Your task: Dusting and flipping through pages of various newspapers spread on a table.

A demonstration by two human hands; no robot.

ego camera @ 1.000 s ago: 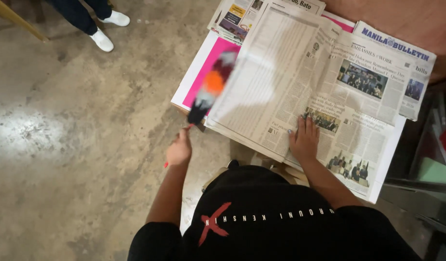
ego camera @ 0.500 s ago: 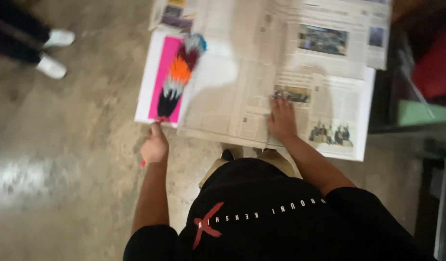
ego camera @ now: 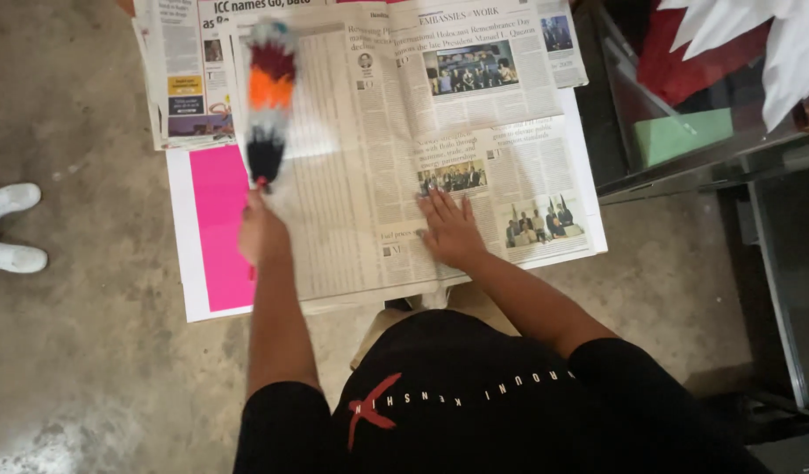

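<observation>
Compared with half a second ago, the feather duster [ego camera: 268,96] has swung from over the pink sheet [ego camera: 218,228] onto the newspaper [ego camera: 369,158]: its head now lies over the columns of print on the left page, pointing away from the person, where before it hung over the pink area left of the paper. The left hand [ego camera: 261,233] has moved with it, from off the near left corner of the sheet to over the boundary between pink and newsprint. The right hand [ego camera: 451,230] has stayed pressed on the same small photograph on the right page.

At the far left edge, a pair of white shoes [ego camera: 11,230] belonging to another person stands on the concrete floor [ego camera: 89,369], well apart from the work.

The left hand is closed around the duster's thin red handle, blurred with motion. The duster is a slim plume, banded from the handle outward in black, white, orange, dark red and a pale tip, also blurred.

The newspaper lies open and flat over the pink sheet, which rests on a white board [ego camera: 178,237]. The right hand is spread wide, palm down, fingers fanned on the paper.

At the far right, a green block [ego camera: 683,134] sits on a glass shelf [ego camera: 729,158].
</observation>
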